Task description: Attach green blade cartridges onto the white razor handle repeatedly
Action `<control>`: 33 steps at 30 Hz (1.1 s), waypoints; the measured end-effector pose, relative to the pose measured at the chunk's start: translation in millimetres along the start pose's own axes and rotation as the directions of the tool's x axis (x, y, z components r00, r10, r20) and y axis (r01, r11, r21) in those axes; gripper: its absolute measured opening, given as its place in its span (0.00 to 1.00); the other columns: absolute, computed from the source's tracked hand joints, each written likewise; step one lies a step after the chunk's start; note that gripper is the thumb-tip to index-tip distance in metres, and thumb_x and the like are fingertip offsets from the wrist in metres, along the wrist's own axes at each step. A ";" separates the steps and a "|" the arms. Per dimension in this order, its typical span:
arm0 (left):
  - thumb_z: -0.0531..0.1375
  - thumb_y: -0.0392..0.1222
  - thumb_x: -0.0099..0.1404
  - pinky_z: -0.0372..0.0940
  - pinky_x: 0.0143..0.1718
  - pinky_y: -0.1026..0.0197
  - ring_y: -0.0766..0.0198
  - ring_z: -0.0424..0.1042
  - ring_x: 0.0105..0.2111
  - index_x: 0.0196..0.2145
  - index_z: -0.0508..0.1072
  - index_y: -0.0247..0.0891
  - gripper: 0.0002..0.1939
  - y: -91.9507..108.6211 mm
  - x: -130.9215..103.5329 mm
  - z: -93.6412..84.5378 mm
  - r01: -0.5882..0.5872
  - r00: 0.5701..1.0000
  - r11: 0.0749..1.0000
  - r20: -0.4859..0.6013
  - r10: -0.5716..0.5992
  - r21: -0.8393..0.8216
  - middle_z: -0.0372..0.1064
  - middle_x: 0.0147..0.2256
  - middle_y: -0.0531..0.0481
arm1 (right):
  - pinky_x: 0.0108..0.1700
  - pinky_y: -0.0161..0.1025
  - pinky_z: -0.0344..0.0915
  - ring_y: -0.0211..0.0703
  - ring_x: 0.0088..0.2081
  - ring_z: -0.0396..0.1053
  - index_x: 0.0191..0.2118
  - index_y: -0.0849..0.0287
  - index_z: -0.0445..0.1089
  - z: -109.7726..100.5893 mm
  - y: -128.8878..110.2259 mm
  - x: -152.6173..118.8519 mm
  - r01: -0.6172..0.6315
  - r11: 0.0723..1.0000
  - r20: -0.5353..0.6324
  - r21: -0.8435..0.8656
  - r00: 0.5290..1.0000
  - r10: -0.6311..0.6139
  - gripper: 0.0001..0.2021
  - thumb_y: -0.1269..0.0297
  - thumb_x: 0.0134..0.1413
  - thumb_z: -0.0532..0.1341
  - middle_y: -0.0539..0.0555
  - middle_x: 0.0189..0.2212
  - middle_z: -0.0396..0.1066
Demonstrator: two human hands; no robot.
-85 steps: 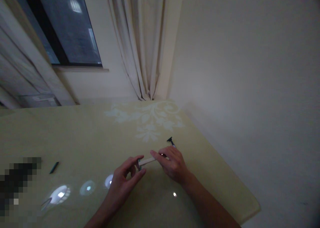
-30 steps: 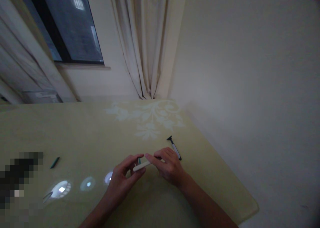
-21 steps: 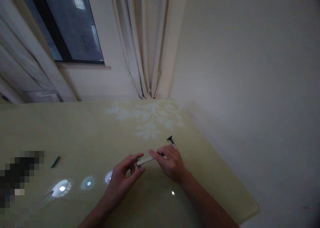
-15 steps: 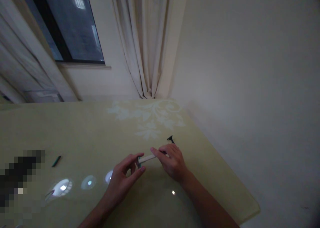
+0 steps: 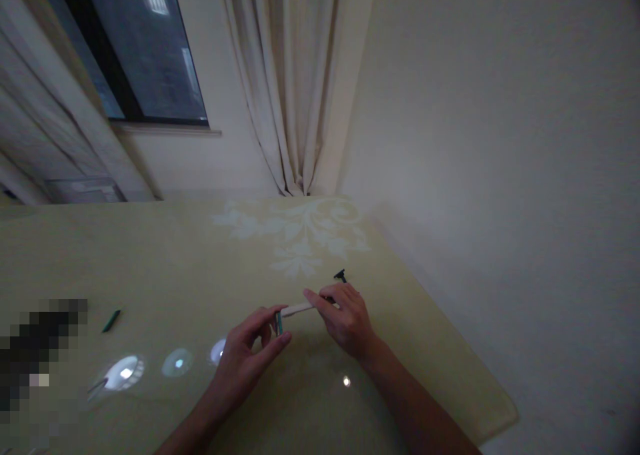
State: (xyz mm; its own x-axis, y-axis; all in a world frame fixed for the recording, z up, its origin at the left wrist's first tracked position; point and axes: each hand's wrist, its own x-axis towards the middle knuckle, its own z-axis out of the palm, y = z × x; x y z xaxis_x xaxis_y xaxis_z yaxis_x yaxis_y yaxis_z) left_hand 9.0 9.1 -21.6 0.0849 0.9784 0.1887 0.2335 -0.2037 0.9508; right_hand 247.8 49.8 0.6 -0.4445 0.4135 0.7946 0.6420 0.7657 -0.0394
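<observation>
Between its thumb and forefinger, my left hand pinches the two ends of a small narrow teal-edged piece, which looks like a razor head. My right hand grips a white toothbrush, forefinger laid along it. Its bristled end meets the upper part of the teal-edged piece, close to my left fingertip. The toothbrush's handle is mostly hidden by my right hand. Just beyond that hand lies a black T-shaped razor handle, partly covered by my knuckles.
Both hands are over a glossy yellowish table with a white floral pattern. A small dark green piece lies on its left side, near a blurred-out dark object. Curtains and a wall stand behind and to the right.
The toothbrush's bristled end has shifted slightly up along the teal-edged piece, and my right hand has risen a little with it. My left hand has barely moved.
</observation>
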 end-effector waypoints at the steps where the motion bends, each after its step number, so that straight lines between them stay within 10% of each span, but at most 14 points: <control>1: 0.71 0.51 0.64 0.67 0.36 0.62 0.63 0.69 0.29 0.55 0.83 0.44 0.22 0.6 0.2 -0.1 -0.005 1.000 1.000 0.001 0.005 0.002 0.68 0.29 0.54 | 0.40 0.41 0.63 0.44 0.36 0.68 0.56 0.60 0.79 0.6 0.2 -0.2 0.003 1.000 0.004 0.000 1.000 -0.003 0.15 0.74 0.74 0.57 0.55 0.34 0.74; 33: 0.71 0.51 0.65 0.67 0.35 0.62 0.63 0.68 0.29 0.53 0.83 0.42 0.20 4.4 -2.0 0.4 -0.030 0.999 0.999 0.012 0.030 0.032 0.69 0.29 0.53 | 0.41 0.41 0.64 0.44 0.37 0.69 0.58 0.58 0.77 5.2 -1.5 -4.4 -0.005 1.000 0.067 -0.014 0.998 0.006 0.16 0.74 0.73 0.58 0.56 0.35 0.75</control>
State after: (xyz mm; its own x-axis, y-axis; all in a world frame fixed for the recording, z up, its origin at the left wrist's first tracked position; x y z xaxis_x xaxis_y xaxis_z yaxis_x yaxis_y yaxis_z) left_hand 10.3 6.3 -17.9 0.1037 0.9714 0.2137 0.2622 -0.2339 0.9362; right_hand 245.5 49.5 -6.0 -0.4812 0.4501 0.7522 0.6530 0.7565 -0.0349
